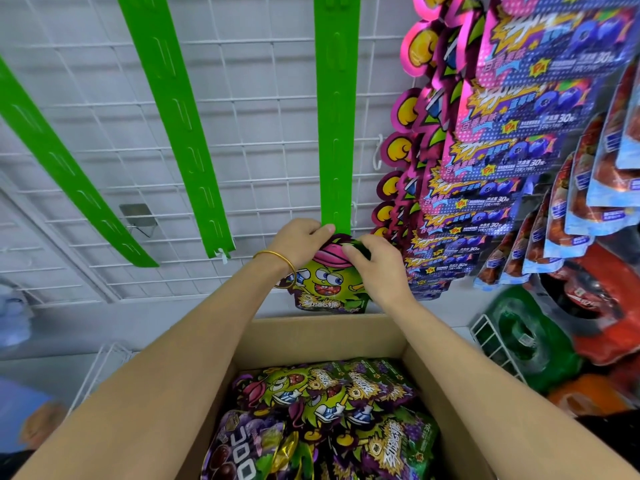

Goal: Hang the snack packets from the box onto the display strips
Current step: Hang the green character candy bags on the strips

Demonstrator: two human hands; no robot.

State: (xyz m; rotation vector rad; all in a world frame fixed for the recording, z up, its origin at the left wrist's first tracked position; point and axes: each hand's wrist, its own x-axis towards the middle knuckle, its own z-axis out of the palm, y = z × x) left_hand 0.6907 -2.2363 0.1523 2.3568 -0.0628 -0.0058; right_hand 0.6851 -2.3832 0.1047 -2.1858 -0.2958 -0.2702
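A white wire grid (263,109) carries three green strips (336,116), hanging side by side across its left and middle. Along its right edge hang columns of purple packets (512,109). Below its bottom edge, an open box (311,337) holds green packets (329,403) lying flat.

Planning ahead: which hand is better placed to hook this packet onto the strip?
Left, probably: the left hand pinches the packet just under the green strip; the right hand grips it lower, to the side.
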